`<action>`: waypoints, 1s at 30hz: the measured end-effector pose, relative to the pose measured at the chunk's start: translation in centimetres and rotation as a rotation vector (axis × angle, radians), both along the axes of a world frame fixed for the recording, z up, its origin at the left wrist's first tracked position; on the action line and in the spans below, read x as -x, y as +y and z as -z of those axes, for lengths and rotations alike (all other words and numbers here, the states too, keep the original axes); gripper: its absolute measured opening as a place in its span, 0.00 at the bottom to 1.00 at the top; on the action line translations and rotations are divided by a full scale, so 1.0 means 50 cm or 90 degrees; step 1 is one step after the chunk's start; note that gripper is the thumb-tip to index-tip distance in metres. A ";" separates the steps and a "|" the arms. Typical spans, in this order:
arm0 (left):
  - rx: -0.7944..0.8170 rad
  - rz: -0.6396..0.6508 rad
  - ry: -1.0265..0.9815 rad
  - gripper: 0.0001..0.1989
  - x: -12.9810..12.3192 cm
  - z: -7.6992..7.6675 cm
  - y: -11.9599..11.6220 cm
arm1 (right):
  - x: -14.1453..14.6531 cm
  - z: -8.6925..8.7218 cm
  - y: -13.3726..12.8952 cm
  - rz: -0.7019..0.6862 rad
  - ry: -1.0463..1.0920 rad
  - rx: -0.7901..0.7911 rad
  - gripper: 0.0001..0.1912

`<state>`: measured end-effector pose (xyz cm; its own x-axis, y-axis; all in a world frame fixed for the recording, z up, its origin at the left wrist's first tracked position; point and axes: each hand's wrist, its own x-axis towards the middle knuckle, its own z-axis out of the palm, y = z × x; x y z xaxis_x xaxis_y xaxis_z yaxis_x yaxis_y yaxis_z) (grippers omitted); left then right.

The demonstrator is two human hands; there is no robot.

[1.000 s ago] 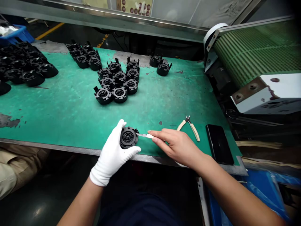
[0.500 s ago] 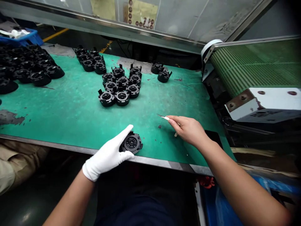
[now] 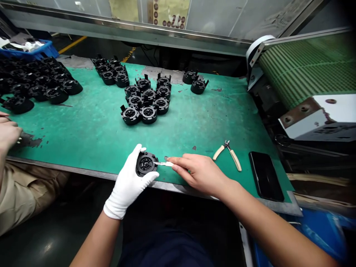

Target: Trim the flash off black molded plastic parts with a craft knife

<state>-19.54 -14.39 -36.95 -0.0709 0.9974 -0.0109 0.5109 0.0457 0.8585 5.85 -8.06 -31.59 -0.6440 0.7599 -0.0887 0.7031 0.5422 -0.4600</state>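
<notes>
My left hand (image 3: pixel 129 181), in a white glove, grips a round black plastic part (image 3: pixel 145 164) at the near edge of the green table (image 3: pixel 91 129), its face tilted toward me. My bare right hand (image 3: pixel 198 172) pinches a small knife with a white handle (image 3: pixel 164 163); the blade tip touches the right rim of the part. Both hands sit just above the table's metal front edge.
A cluster of several black parts (image 3: pixel 146 99) stands mid-table, more lie at the back (image 3: pixel 111 71) and far left (image 3: pixel 39 83), two at the back right (image 3: pixel 196 82). Cream-handled cutters (image 3: pixel 228 152) and a black phone (image 3: pixel 265 175) lie right. A green conveyor (image 3: pixel 303 63) borders the right. Another person's hand (image 3: pixel 8 133) rests left.
My right hand came back from mid-table to the part, knife tip now on its rim. My left hand lifted and tilted the part. Another person's hand entered at the left.
</notes>
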 end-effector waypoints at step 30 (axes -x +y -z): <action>-0.036 0.049 0.077 0.45 -0.055 -0.017 0.024 | -0.023 0.019 0.002 0.021 -0.055 0.014 0.19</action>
